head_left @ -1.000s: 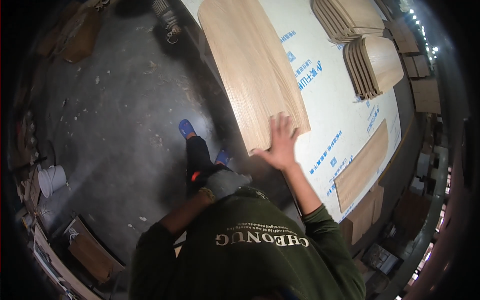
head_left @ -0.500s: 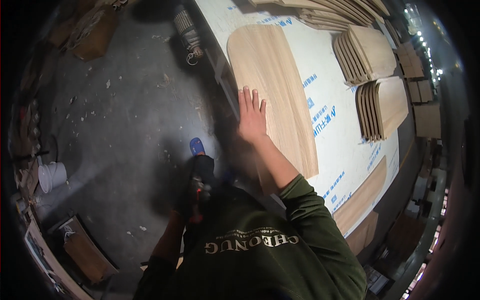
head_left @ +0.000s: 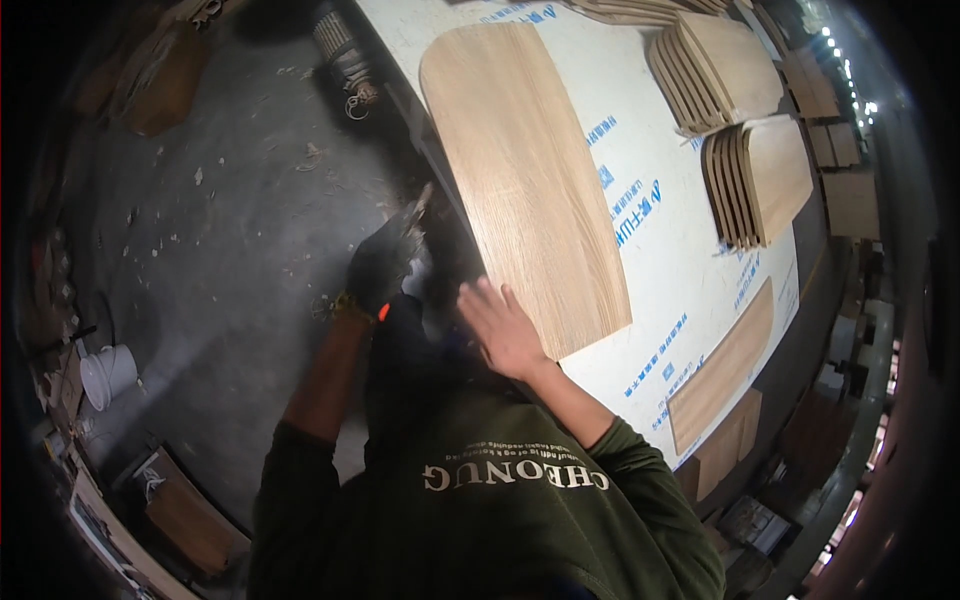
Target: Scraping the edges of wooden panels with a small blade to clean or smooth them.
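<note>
A long wood-grain panel [head_left: 525,180] with rounded far corners lies along the near left side of the white-topped table [head_left: 640,290]. My right hand [head_left: 503,328] is bare and open, its fingers stretched out and slightly blurred at the panel's lower left edge. Whether it touches the panel I cannot tell. My left hand [head_left: 383,262] wears a dark glove and is off the table's left side, over the floor. Its fingers are dark and smeared. A pale, thin tip shows at its far end, and an orange spot near the wrist; I cannot make out what they are.
Curved wooden pieces stand in two stacks, one farther [head_left: 715,75] and one nearer [head_left: 758,185]. Another wood-grain strip [head_left: 722,365] lies at the table's near right. A ribbed bundle [head_left: 343,55] is beside the table. A white bucket [head_left: 108,376] stands on the scrap-strewn floor at left.
My right hand has slid back from the panel's middle toward its near left edge. My gloved left hand has risen forward from beside my body. The view has shifted slightly.
</note>
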Demonstrator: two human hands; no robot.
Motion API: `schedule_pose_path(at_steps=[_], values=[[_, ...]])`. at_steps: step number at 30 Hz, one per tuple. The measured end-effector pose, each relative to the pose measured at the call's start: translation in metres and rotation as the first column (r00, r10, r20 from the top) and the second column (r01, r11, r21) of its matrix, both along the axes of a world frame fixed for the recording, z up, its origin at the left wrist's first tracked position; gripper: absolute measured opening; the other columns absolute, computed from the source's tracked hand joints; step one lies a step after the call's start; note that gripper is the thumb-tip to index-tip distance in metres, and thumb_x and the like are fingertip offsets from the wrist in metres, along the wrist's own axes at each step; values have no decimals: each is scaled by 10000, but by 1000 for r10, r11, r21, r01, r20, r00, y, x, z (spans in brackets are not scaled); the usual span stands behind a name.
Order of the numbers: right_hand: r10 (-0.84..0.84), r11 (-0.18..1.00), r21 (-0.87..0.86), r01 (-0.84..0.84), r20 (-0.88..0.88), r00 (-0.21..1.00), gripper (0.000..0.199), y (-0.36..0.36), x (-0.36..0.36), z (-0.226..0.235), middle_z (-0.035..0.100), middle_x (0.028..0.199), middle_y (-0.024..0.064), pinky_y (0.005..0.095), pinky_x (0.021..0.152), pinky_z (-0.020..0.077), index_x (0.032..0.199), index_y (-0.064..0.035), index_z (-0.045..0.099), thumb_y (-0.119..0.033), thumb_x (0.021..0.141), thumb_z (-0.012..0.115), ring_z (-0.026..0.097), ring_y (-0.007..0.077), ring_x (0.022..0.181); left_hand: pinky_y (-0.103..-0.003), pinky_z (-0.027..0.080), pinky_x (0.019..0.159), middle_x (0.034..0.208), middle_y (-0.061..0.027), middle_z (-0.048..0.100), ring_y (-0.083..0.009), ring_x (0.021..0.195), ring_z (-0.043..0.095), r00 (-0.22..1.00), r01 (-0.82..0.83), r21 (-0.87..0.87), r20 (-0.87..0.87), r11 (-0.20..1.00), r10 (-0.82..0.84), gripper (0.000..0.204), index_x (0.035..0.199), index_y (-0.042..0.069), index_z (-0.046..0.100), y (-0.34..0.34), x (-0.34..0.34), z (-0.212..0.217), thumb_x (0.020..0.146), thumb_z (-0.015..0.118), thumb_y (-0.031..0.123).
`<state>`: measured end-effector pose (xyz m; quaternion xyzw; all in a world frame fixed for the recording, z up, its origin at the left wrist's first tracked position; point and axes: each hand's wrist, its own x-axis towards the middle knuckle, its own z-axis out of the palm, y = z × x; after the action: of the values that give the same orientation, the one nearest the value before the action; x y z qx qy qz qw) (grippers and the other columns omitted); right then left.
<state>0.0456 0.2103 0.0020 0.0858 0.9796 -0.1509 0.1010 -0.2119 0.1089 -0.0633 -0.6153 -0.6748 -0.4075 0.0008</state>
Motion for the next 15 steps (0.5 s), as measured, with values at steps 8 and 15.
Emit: schedule_pose_path(at_steps=[8,15], values=[[-571,813,-18,583,-225,790,619,57,127,-10,347,1583,168,634,1172,182,1446,-162,508,-330,863,629,275,433,1470,-480,539,695,903,-151,694,-354,791,673,987,-127,-435,-143,891,71,496,1396,205,551,85,39,30,907,552,124],[-556,791,69,608,-335,761,639,73,145,-28,359,1584,140,650,1156,194,1431,-192,532,-384,830,629,265,424,1477,-414,497,567,758,-125,635,-282,652,626,985,-38,-265,-171,963,-8,416,1316,67,618,22,131,21,918,512,127]])
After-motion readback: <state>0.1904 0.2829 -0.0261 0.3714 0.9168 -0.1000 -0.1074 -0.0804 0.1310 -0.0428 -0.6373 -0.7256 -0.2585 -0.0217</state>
